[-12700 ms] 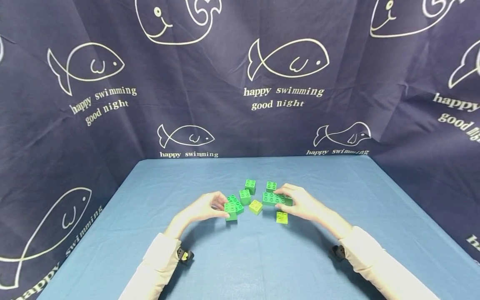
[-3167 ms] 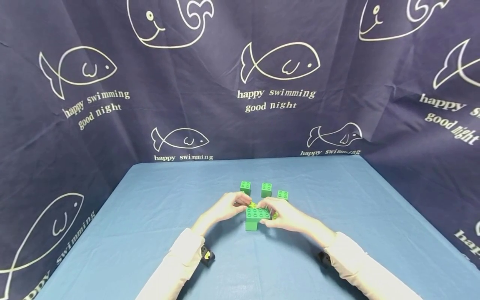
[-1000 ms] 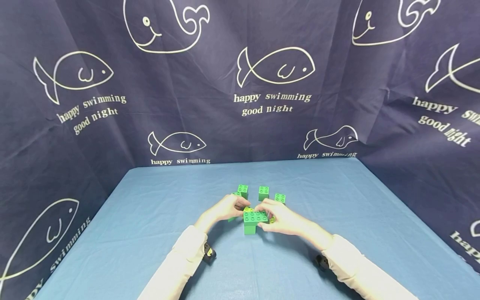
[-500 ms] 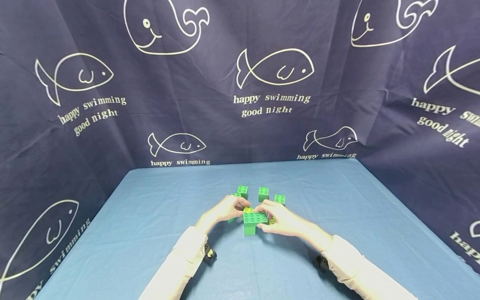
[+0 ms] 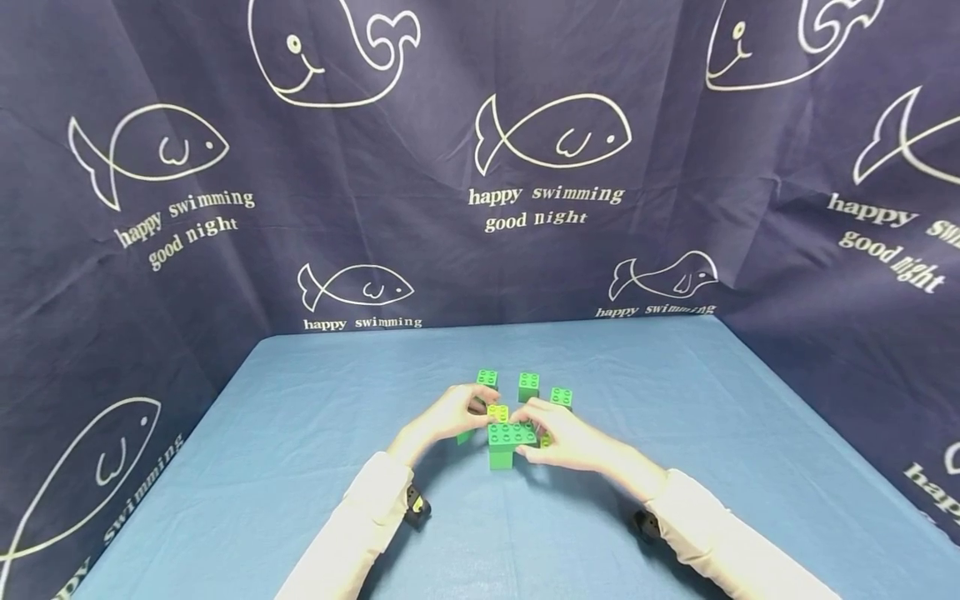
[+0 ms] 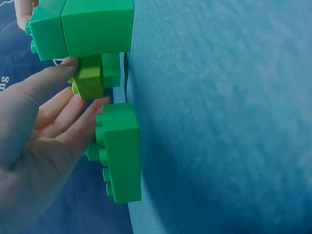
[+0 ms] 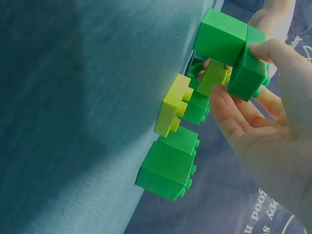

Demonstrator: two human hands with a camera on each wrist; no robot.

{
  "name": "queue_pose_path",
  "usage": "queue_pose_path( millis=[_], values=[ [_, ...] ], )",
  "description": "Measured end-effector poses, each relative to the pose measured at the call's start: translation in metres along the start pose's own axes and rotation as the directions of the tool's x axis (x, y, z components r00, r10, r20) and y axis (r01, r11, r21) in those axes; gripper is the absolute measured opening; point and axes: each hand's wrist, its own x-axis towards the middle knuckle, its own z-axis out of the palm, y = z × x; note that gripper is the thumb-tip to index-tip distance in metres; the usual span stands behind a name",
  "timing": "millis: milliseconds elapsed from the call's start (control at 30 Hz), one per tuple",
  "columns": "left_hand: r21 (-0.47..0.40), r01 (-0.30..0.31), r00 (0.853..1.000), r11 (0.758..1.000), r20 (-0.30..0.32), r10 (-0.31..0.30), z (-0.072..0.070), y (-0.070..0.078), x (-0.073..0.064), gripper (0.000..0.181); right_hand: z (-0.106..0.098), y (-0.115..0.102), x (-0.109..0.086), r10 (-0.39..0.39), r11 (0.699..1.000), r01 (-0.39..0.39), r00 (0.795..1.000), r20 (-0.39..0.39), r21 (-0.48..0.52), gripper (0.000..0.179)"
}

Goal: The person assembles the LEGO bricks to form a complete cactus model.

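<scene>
My right hand (image 5: pixel 566 437) grips a long green building brick (image 5: pixel 512 435), thumb on the near side and fingers behind. It sits on top of a smaller green brick (image 5: pixel 501 459), overhanging to the right. Just behind this pair, my left hand (image 5: pixel 452 414) pinches a yellow-green brick (image 5: pixel 498 412) between thumb and fingers. In the left wrist view the yellow-green brick (image 6: pixel 89 78) has its studs toward the palm side, close to the stacked green bricks (image 6: pixel 97 27). Whether it touches them I cannot tell. My right fingertips come near it in the right wrist view.
Another long green brick (image 6: pixel 122 161) lies below my left hand. A second yellow-green brick (image 7: pixel 171 105) rests under my right hand. Farther back stand small green bricks: one left (image 5: pixel 487 377), one central (image 5: pixel 528 385), one right (image 5: pixel 562 396). Blue cloth (image 5: pixel 480 542) covers the table.
Over 12.7 seconds, the long green brick has come onto a small green one, and my left hand has swapped a green brick for the yellow-green one. Lately that brick has shifted slightly back.
</scene>
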Motion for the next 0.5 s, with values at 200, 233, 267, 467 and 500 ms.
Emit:
queue_pose_path(
  millis=[200, 233, 267, 467, 500],
  values=[
    [0.001, -0.027, 0.999, 1.000, -0.025, 0.027, 0.0007, -0.0009, 0.0008, 0.036, 0.0008, 0.0041, 0.0007, -0.027, 1.000, 0.027, 0.999, -0.017, -0.008, 0.031],
    [0.002, -0.030, 0.999, 1.000, -0.031, 0.030, 0.0008, -0.0013, 0.0008, 0.036, 0.0009, 0.0045, 0.0008, -0.035, 0.999, 0.035, 0.999, -0.021, -0.011, 0.031],
    [0.005, -0.033, 0.999, 0.999, -0.038, 0.033, 0.0009, -0.0017, 0.0007, 0.035, 0.0010, 0.0047, 0.0008, -0.041, 0.999, 0.041, 0.999, -0.024, -0.012, 0.031],
    [0.019, -0.046, 0.996, 0.999, -0.078, 0.047, 0.0006, -0.0046, -0.0013, 0.028, 0.0020, 0.0058, 0.0008, -0.055, 0.998, 0.054, 0.998, -0.026, -0.013, 0.030],
    [0.015, -0.044, 0.996, 0.999, -0.081, 0.045, 0.0005, -0.0052, -0.0017, 0.027, 0.0023, 0.0059, 0.0009, -0.056, 0.998, 0.055, 0.998, -0.025, -0.013, 0.030]
  ],
)
